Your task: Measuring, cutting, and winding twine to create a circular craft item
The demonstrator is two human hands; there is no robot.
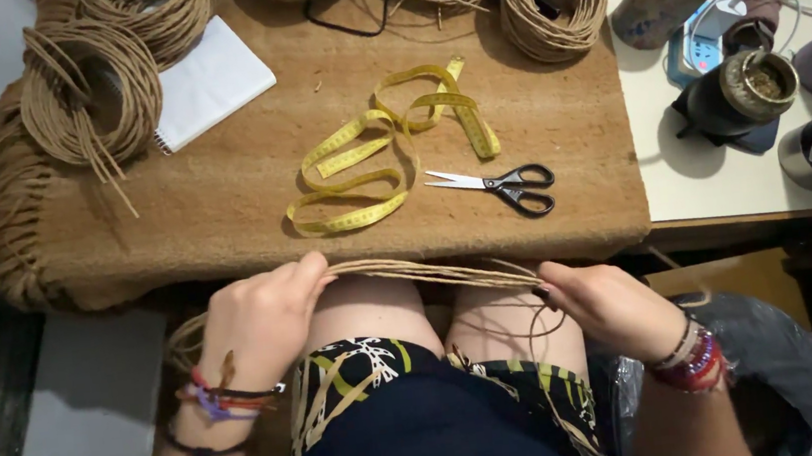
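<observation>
Jute cords [420,270] stretched between my left hand [260,319] and right hand [610,302], both pinched shut on bundle over lap. Scissors [507,187], tape measure [388,149] lie untouched beyond hands; cutting seemingly not begun.

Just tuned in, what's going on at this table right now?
A seated person holds a bundle of thin brown cords stretched between both hands above their lap. The left hand pinches one end and the right hand grips the other, with loose strands trailing down by the knees. On the brown mat ahead lie a yellow measuring tape and black-handled scissors, both untouched. Coils of the same cord sit along the mat's far and left edges, beside a white notebook.
</observation>
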